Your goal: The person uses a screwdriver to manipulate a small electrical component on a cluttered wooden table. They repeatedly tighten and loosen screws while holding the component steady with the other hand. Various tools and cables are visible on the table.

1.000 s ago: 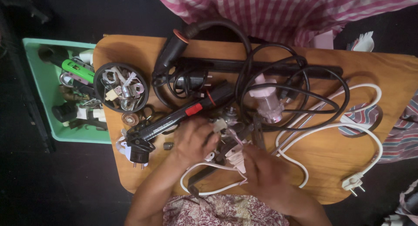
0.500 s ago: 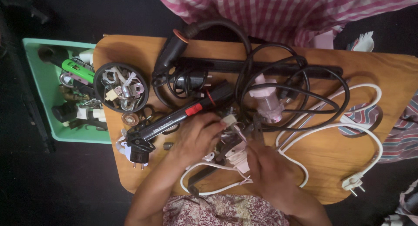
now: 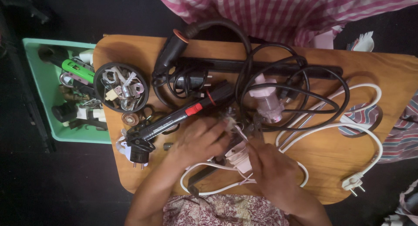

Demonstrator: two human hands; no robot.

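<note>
Wooden table (image 3: 331, 165) fills frame centre, dark floor around it, checked pink cloth of another person at top edge. Left hand (image 3: 198, 141) sits at lower centre, fingers curled narrow and pinching a small pale plastic part (image 3: 230, 121) just above the knuckles. Right hand (image 3: 272, 169) lower centre-right, fingers closed around a pink-white appliance body (image 3: 241, 158), holding it down against the table. White cord (image 3: 204, 169) loops out below both hands; its white plug (image 3: 353, 182) lies at lower right, well apart.

Judgement: small-part work like this goes best with the right hand keeping the body steady and the left pulling straight, not twisting, so the cord loop does not snag.

Containers: round black dish (image 3: 101, 73) at upper left of table holds mixed metal bits — brackets, clips, screws. Green plastic tray (image 3: 32, 78) off the table's left edge holds a green-handled tool, black knobs, loose hardware. Black soldering-type tool with red switch (image 3: 183, 115) lies diagonally just above left hand. Tangled black cables (image 3: 305, 78) upper centre, pink plastic jar part (image 3: 266, 100) among them.
</note>
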